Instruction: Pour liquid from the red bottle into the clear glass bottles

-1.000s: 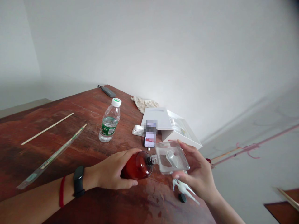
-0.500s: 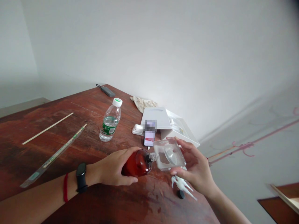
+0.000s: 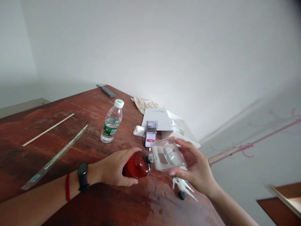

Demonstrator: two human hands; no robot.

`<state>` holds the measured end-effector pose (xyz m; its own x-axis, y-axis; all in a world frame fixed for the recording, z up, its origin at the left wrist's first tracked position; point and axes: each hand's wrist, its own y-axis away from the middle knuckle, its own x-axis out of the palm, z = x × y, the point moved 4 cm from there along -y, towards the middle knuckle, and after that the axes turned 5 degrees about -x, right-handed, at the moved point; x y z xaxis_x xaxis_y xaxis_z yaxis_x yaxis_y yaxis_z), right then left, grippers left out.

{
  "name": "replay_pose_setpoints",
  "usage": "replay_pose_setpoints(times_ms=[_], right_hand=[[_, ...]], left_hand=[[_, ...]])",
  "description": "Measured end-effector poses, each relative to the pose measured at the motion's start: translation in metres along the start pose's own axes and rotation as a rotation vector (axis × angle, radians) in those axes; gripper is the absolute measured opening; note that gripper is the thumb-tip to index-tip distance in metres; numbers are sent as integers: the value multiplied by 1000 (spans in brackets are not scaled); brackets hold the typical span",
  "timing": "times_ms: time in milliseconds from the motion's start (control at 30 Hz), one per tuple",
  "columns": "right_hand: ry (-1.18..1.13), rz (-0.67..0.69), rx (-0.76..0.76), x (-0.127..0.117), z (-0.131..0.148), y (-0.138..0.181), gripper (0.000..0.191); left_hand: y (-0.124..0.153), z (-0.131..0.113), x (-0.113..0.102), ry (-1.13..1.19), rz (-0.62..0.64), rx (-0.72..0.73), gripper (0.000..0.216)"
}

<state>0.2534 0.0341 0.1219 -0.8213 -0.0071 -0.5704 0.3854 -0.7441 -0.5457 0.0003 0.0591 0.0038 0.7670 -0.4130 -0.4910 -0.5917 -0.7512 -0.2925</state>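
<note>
My left hand wraps around a reddish-brown bottle with a dark neck, tilted toward the right. In my right hand is a clear square bottle, held by its sides between thumb and fingers and tipped so that its neck points left. The two bottle mouths meet or nearly meet; whether they touch I cannot make out. Some clear liquid seems to lie inside the square bottle. Below my right hand, white pump heads lie on the table beside a small black cap.
A capped water bottle stands on the wooden table. Left of it lie a bare chopstick and a wrapped one. Behind my hands are a phone, a white box, a cloth and a grey device.
The square bottle and my right hand have shifted slightly left, nearer the reddish-brown bottle. My left hand keeps almost the same place and hold.
</note>
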Motion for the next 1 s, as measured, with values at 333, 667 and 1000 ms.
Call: replay_pose_setpoints(times_ms=[333,667,1000], right_hand=[[81,60,6,-1,6,-2,82],[204,99,-76,-6,19,2,81],[254,155,-150,-5,43,4,81]], left_hand=[[0,4,2,-19,-12,20,87],[3,4,10,-41,-20,-5,95],[6,-5,17,-7,40,-19,92]])
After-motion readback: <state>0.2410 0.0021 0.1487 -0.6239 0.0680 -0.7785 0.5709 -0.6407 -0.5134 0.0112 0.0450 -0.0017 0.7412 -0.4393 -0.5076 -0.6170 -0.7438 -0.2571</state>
